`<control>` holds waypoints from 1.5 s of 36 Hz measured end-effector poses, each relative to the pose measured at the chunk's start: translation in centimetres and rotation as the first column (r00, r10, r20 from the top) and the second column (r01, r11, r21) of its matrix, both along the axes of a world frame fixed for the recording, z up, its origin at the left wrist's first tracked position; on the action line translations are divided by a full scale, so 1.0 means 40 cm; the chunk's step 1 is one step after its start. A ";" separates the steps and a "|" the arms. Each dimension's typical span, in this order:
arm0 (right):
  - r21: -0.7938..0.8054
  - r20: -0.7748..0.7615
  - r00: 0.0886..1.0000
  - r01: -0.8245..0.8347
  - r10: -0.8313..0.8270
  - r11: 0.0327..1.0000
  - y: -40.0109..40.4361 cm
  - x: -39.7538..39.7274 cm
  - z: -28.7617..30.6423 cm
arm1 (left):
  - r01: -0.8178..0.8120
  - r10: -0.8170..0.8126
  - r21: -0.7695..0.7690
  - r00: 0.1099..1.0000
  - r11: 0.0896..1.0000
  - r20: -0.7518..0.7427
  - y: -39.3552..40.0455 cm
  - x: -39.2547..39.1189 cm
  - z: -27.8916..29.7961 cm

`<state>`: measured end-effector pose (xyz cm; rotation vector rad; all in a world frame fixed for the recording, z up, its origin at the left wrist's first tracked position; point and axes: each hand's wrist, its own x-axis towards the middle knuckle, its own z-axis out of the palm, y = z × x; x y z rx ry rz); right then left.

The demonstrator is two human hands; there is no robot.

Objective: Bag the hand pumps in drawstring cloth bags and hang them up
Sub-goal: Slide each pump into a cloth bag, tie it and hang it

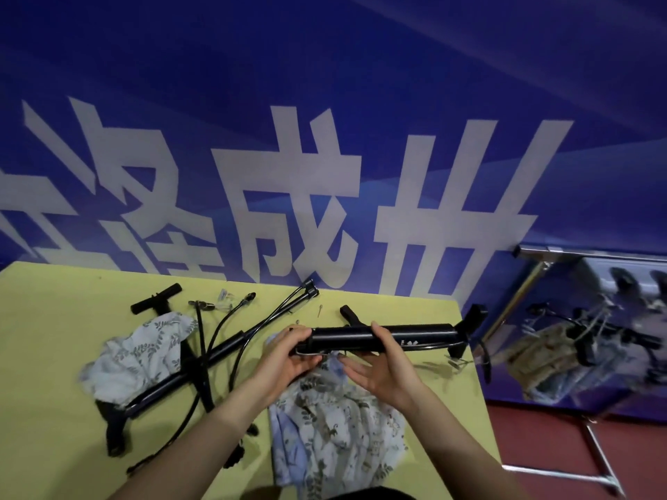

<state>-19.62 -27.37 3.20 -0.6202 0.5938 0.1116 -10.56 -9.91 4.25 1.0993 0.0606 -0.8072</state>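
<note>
A blue wall with large white characters [306,196] is rising behind your yellow table [54,319]. Your left hand [288,355] is curling round one end of a black hand pump [379,337], and your right hand [382,369] is clasping its barrel, thumb over the top, fingers spread loosely beneath. You are holding the slim, glossy pump level just above a leaf-printed cloth bag [335,427]. A second pump [187,369] is lying across another bag [140,351] further left.
</note>
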 end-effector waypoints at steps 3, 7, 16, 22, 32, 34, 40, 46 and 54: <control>0.128 0.012 1.000 -0.015 0.013 0.992 -0.023 -0.007 0.007 | -0.012 0.012 0.009 0.998 1.000 0.060 0.003 -0.009 -0.026; 0.137 0.058 0.998 -0.029 0.022 0.990 -0.049 -0.019 0.017 | 0.015 -0.016 0.010 0.992 1.000 0.129 0.016 -0.027 -0.059; -0.204 0.026 0.998 0.069 -0.065 0.977 -0.126 -0.032 -0.031 | 0.095 -0.182 0.498 0.975 0.862 0.129 0.041 -0.037 -0.145; -0.488 -0.035 0.978 0.164 -0.207 0.857 -0.147 -0.051 -0.079 | 0.177 -0.094 0.727 0.984 0.664 -0.154 0.060 -0.011 -0.225; -0.504 -0.115 0.967 0.140 -0.227 0.852 -0.156 -0.029 -0.146 | 0.311 -0.103 0.681 0.939 0.663 -0.329 -0.028 -0.027 -0.243; -0.509 -0.144 0.961 0.133 -0.237 0.850 -0.164 -0.022 -0.156 | 0.327 -0.083 0.629 0.919 0.705 -0.385 -0.040 -0.023 -0.251; -0.504 -0.100 0.993 0.008 -0.068 0.864 -0.206 -0.034 -0.163 | 0.236 -0.092 0.473 0.947 0.849 -0.307 -0.047 0.009 -0.237; -0.445 0.006 0.983 -0.164 0.186 0.880 -0.223 -0.058 -0.132 | 0.214 -0.084 0.269 0.902 0.939 -0.423 -0.022 0.040 -0.207; -0.507 0.077 0.991 -0.057 0.111 0.860 -0.186 -0.036 -0.097 | 0.258 -0.129 0.276 0.903 0.926 -0.409 -0.056 0.024 -0.157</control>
